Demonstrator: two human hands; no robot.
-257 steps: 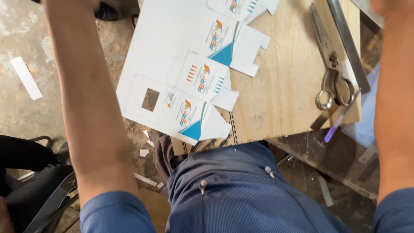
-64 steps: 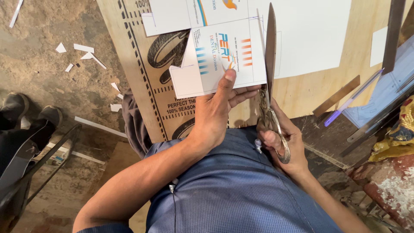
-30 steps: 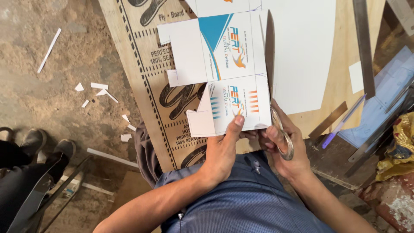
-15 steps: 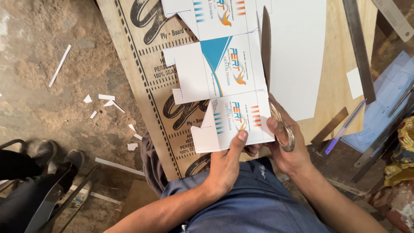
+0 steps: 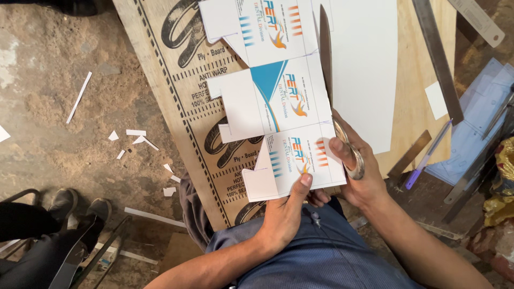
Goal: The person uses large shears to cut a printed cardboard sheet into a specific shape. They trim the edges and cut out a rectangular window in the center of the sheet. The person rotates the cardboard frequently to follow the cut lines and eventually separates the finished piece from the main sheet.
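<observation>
Down over the counter [image 5: 412, 80], a printed card sheet [image 5: 284, 107] is being cut with long scissors [image 5: 327, 80].

Largest first: the plywood counter carries the white sheet, whose long axis runs straight away from the body. Its near end is pinched by the left hand [image 5: 286, 214], thumb on top. Just right of it, the right hand [image 5: 361, 174] is clamped on the scissor handles, blades pointing away along the printed panels' right edge. A steel ruler [image 5: 436, 59] lies further right.
</observation>
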